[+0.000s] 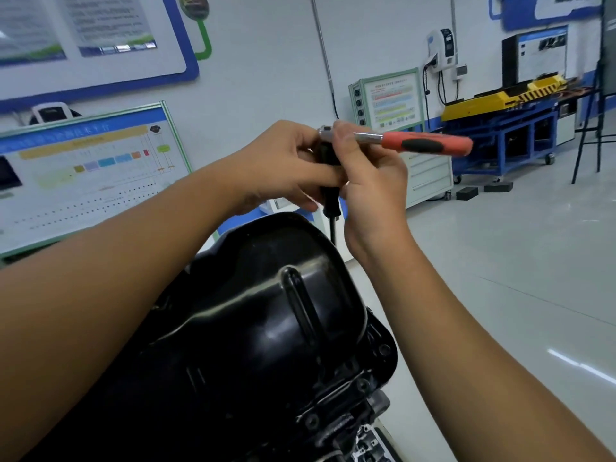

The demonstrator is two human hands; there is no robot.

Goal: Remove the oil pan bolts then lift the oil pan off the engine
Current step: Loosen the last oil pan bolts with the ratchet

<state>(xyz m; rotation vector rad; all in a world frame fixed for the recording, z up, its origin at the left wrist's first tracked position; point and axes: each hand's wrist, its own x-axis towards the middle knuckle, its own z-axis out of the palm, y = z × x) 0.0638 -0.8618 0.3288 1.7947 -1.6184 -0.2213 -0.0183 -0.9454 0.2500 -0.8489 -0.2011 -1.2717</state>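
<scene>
The black oil pan point(266, 315) sits on the engine, filling the lower middle of the head view, with bolts point(384, 349) visible along its right flange. Above its far end I hold a ratchet point(426, 143) with a red and black handle pointing right. A black extension and socket point(330, 198) hang down from the ratchet head. My left hand point(283, 165) grips the ratchet head and the top of the extension. My right hand point(370, 175) pinches the ratchet head from the right side. The socket's tip hangs above the pan, apart from it.
A training panel point(83, 168) with a diagram stands at the left. A wall poster point(93, 38) hangs above it. At the back right stand a blue workbench with yellow equipment point(506, 105) and a white cabinet point(430, 175). Grey floor point(500, 261) spreads to the right.
</scene>
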